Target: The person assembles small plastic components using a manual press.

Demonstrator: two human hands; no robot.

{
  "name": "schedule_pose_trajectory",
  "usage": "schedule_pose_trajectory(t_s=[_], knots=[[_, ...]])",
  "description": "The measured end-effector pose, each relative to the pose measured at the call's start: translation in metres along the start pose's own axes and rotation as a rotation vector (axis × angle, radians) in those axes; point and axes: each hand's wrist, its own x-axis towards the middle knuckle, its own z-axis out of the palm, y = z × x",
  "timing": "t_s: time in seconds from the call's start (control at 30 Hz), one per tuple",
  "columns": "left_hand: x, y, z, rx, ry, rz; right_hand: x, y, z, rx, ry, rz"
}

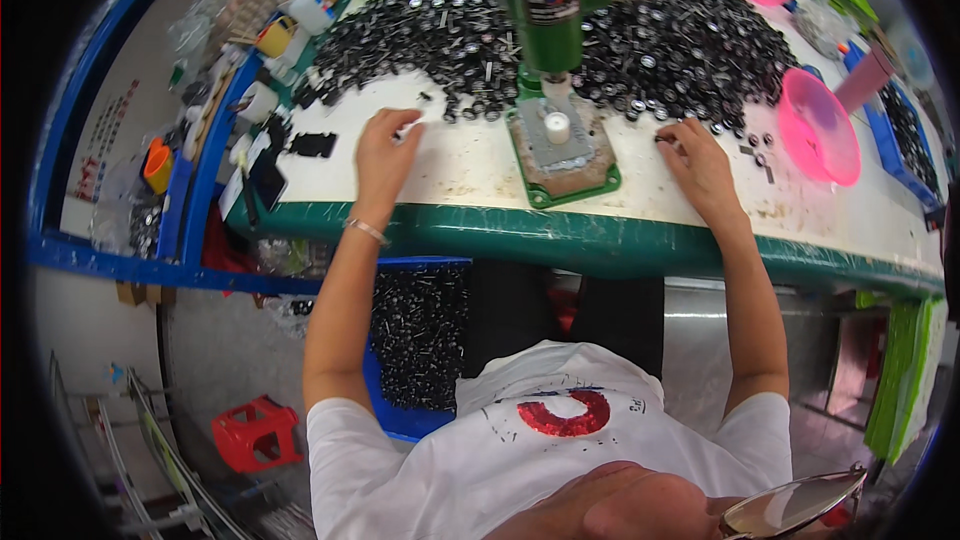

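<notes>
Right of the green press (552, 32), our right hand (697, 162) pinches a dark part (662, 140). Our left hand (385, 155) curls left of it, hold unclear.

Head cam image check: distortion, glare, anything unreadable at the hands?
Head view: green table edge bows, blue frame bends toward the rim, corners black; head view: glare on that edge, glints across the black parts; head view: dark piece at the right hand's fingertips too small to identify.
</notes>
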Motion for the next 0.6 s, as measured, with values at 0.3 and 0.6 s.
schedule_pose_trajectory(t_s=[0.3, 0.6], knots=[[0.015, 0.033, 0.05, 0.066, -0.086, 0.143, -0.004, 0.011, 0.008, 0.329, 0.177, 0.096], [0.019, 0.017, 0.069, -0.054, -0.026, 0.064, 0.013, -0.023, 0.005, 0.984, 0.007, 0.296]])
